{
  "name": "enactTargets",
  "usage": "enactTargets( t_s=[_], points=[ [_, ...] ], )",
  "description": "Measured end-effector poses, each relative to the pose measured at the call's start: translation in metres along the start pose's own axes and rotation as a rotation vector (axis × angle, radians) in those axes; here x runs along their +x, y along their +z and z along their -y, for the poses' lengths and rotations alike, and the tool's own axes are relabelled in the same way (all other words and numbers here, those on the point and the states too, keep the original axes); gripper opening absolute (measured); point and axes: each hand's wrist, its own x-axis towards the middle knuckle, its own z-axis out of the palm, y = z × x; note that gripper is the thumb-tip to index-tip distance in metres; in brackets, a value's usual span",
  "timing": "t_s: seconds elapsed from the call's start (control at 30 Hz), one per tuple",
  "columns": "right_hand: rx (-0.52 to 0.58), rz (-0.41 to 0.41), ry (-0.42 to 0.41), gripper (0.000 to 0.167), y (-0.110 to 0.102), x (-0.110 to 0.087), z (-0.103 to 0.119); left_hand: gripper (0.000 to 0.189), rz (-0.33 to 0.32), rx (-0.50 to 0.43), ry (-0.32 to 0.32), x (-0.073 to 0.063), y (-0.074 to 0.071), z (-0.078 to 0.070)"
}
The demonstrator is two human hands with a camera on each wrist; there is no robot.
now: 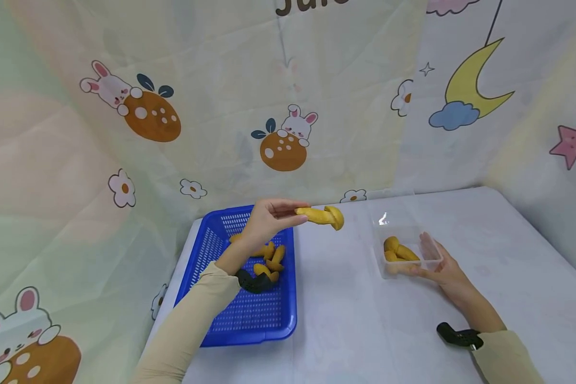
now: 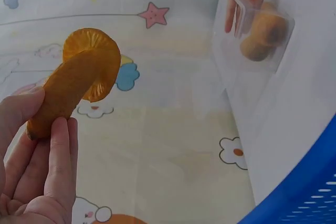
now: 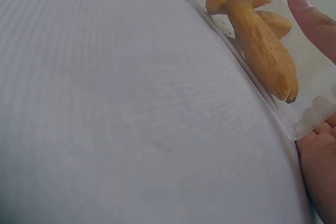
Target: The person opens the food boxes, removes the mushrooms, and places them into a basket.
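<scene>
My left hand (image 1: 273, 218) pinches a yellow-brown mushroom (image 1: 322, 215) by its stem, thumb against fingers. It is up in the air, just right of the blue basket. In the left wrist view the mushroom (image 2: 79, 74) shows its gilled cap pointing up and away. On the right, my right hand (image 1: 439, 266) grips the near right corner of a clear plastic box (image 1: 389, 269). Mushrooms (image 1: 403, 253) lie inside that box; in the right wrist view one mushroom (image 3: 262, 45) lies lengthwise with another partly behind it. Several more mushrooms (image 1: 274, 258) lie in the basket, some hidden by my left forearm.
The blue plastic basket (image 1: 292, 314) stands at the left of the white-covered table (image 1: 338, 320). A printed cloth (image 1: 221, 144) hangs behind and at both sides. A clear lid (image 1: 398, 210) seems to stand up behind the box. Black bands (image 1: 461, 337) sit on both wrists.
</scene>
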Motion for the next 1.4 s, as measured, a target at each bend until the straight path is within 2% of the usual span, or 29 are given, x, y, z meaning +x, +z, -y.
enactTargets(
  t_s=[0.37,0.6,0.93,1.23,1.4],
  points=[
    [0.015,0.003,0.004,0.099,-0.001,0.001,-0.004,0.030,-0.061,0.011,-0.049,-0.022,-0.028,0.014],
    [0.029,0.013,-0.011,0.100,-0.001,0.001,-0.004,0.032,-0.069,0.049,-0.070,-0.037,-0.041,0.021],
    [0.056,0.015,-0.010,0.101,-0.001,0.002,-0.003,0.029,-0.016,0.098,-0.062,-0.052,-0.062,0.036],
    [0.088,0.028,-0.021,0.100,-0.001,0.003,-0.005,0.030,0.037,0.099,-0.160,-0.065,-0.078,0.057],
    [0.091,0.027,-0.017,0.099,-0.001,0.002,-0.004,0.030,0.026,0.107,-0.202,-0.070,-0.084,0.068]
  ],
)
